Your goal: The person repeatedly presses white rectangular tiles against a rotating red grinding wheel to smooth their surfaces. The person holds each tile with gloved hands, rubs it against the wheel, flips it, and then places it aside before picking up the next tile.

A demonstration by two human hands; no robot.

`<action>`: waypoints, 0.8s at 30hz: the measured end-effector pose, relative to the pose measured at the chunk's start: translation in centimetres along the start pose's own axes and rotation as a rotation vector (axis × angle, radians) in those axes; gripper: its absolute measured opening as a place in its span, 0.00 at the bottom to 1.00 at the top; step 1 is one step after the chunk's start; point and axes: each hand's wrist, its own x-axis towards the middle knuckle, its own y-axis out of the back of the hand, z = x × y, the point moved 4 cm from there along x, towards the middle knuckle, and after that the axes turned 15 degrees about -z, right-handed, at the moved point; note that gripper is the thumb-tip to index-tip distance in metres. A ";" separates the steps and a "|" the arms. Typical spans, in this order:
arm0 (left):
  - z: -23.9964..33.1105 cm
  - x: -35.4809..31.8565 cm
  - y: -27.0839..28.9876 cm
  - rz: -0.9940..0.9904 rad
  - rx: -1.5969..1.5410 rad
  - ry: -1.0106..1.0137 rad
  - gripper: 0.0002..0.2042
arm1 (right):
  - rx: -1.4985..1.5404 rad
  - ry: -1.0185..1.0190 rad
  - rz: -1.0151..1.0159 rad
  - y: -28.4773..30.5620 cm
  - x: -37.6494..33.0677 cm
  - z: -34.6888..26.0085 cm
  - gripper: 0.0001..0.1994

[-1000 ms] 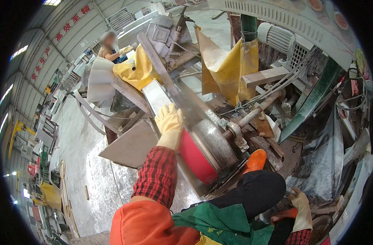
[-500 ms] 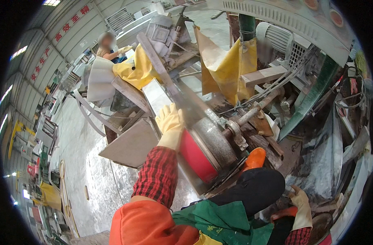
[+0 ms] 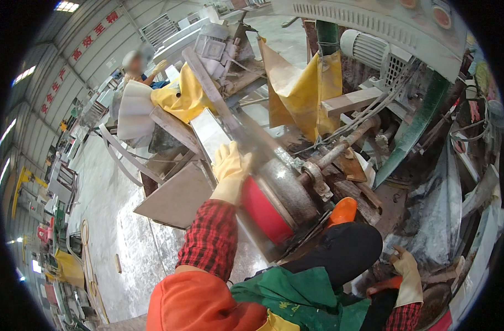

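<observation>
Grey concrete floor (image 3: 100, 220) is overlooked by a wall (image 3: 128, 47) hung with red signs. Across the near end of a pale strip (image 3: 207, 129), just beside a grey wheel (image 3: 285, 190) edged by a red band (image 3: 266, 212), the gloved left grip (image 3: 229, 165) is laid, its fingers stretched out and unclenched. Low down, right of the green apron (image 3: 296, 289), the gloved right grip (image 3: 405, 270) is held; whether anything is clasped there cannot be told.

I see a pale flat slab (image 3: 208, 129) slanting away, its near end hidden; a red-and-grey drum (image 3: 280, 203) sits tilted at its near right, perhaps touching.
</observation>
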 end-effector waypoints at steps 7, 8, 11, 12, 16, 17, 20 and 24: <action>-0.7 1.2 0.1 -0.109 -0.054 -0.030 0.34 | -0.169 -0.012 0.092 0.6 -1.4 -1.4 0.27; -0.5 0.6 0.1 -0.107 -0.072 -0.037 0.34 | -0.196 -0.023 0.105 0.6 -2.3 -2.4 0.28; 2.1 -3.0 1.0 -0.192 -0.181 0.008 0.36 | -0.243 -0.045 0.134 0.9 -4.2 -2.4 0.27; 1.5 -3.7 0.7 -0.168 -0.171 0.015 0.37 | -0.239 -0.015 0.138 0.8 -4.1 -2.5 0.27; 0.3 -4.8 -0.1 -0.164 -0.234 0.045 0.40 | -0.179 0.046 0.168 0.8 -2.6 -0.7 0.26; 0.6 -5.6 1.5 -0.113 -0.293 0.012 0.40 | -0.165 0.074 0.178 0.6 -2.6 -0.7 0.26; 0.4 -7.1 4.6 -0.172 -0.636 -0.124 0.44 | -0.030 0.227 0.180 0.9 -3.1 -1.9 0.26; 4.8 -10.6 7.7 -0.484 -0.917 -0.213 0.49 | 0.377 0.541 0.119 1.6 -6.4 -6.1 0.25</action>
